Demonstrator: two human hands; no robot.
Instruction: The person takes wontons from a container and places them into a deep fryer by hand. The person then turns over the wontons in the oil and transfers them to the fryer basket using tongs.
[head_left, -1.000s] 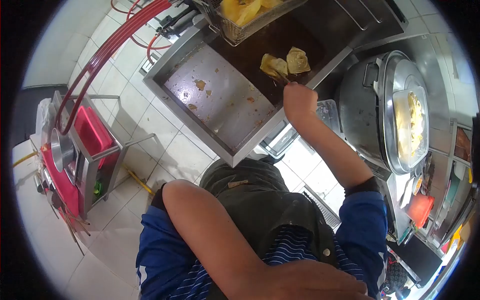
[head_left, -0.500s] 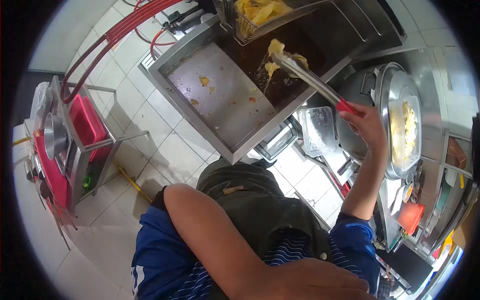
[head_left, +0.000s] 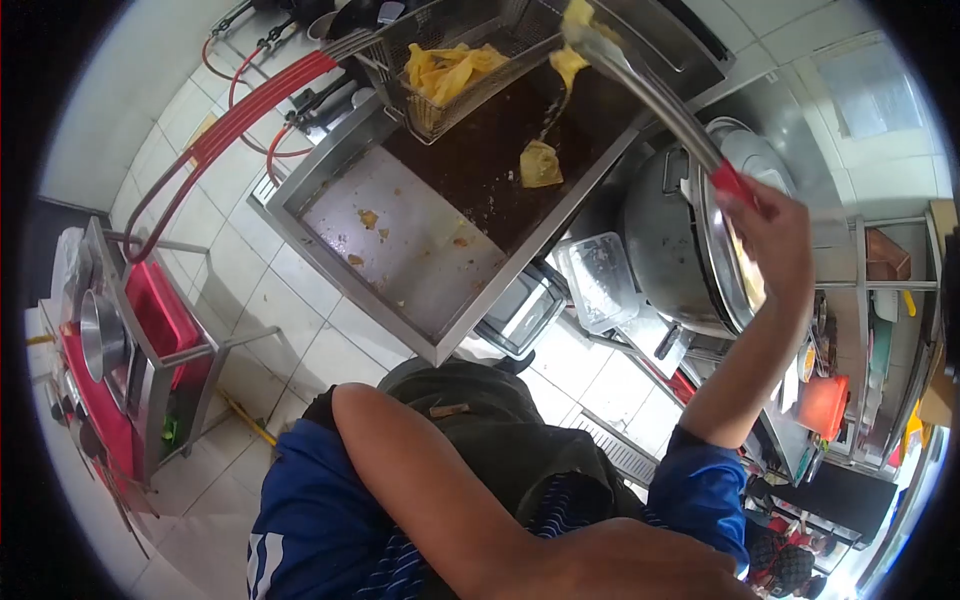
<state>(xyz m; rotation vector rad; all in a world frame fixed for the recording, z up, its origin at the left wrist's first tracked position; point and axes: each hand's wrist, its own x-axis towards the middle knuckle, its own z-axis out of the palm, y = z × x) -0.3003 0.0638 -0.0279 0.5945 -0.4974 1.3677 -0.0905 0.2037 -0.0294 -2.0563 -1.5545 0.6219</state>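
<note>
My right hand [head_left: 770, 235] grips the red end of metal tongs [head_left: 665, 95], raised over the fryer's dark oil [head_left: 470, 145]. Yellow fried pieces [head_left: 570, 62] hang at the tong tips, slightly blurred. Below them, another flat yellow piece [head_left: 541, 165] floats in the oil. A wire fryer basket [head_left: 520, 72] holding yellow fried strips [head_left: 455, 72] sits at the oil's far side, its long red handle [head_left: 235, 115] reaching left. My left hand [head_left: 630, 560] lies across the front of my body at the bottom edge, fingers stretched out and partly cut off, holding nothing visible.
Crumbs dot the fryer's flat metal drainboard [head_left: 400, 240]. At right stand a large lidded pot [head_left: 665, 245] and a clear plastic container [head_left: 600, 280]. A rack with pink trays [head_left: 160, 310] stands left. Shelves with utensils line the right side.
My right hand has lifted the tongs up and to the right, carrying fried pieces above the oil. One piece now floats separately below. The view has shifted, showing more of the basket.
</note>
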